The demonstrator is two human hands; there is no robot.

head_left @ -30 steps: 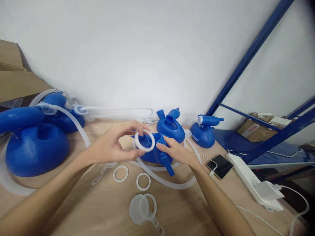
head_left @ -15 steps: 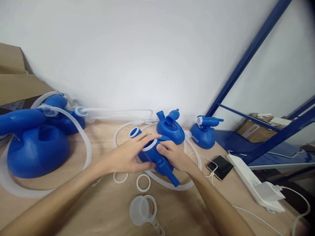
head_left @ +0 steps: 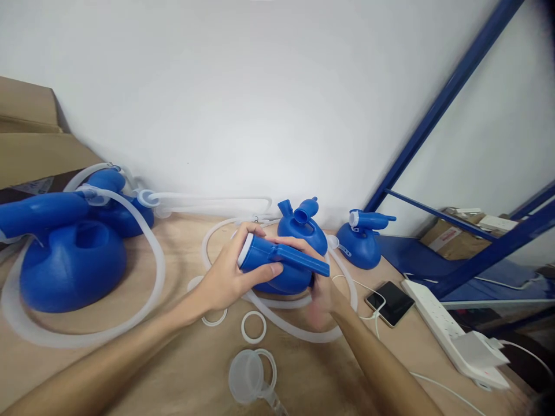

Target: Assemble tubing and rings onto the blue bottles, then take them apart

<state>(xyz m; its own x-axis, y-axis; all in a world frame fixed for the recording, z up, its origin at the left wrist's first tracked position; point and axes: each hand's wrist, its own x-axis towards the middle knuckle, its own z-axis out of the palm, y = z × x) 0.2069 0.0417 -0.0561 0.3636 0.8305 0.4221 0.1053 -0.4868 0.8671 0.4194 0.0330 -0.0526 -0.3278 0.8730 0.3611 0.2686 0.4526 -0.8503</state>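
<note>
Over the middle of the table I hold a blue plastic urinal bottle (head_left: 288,274), tilted, with its neck toward the left. A white ring (head_left: 245,249) sits around its mouth, and a flat blue bar sticks out to the right. My left hand (head_left: 229,268) is closed round the neck, thumb across the near side. My right hand (head_left: 323,289) grips the far right side; its fingers are partly hidden and its lower part is blurred. Below lie a loose white ring (head_left: 254,312) and a clear cap with a strap (head_left: 245,375), which overlaps another ring.
Several blue bottles stand around, including a large one (head_left: 71,271) at left and one (head_left: 364,248) at right. Clear tubing (head_left: 160,266) loops over the table (head_left: 182,370). A phone (head_left: 392,301), a power strip (head_left: 437,323) and a blue rack (head_left: 442,110) are at right; a cardboard box (head_left: 39,153) is at left.
The held bottle has turned, so its neck now points left and its openings no longer face up. My left hand has shifted to the neck, my right hand further round the right side.
</note>
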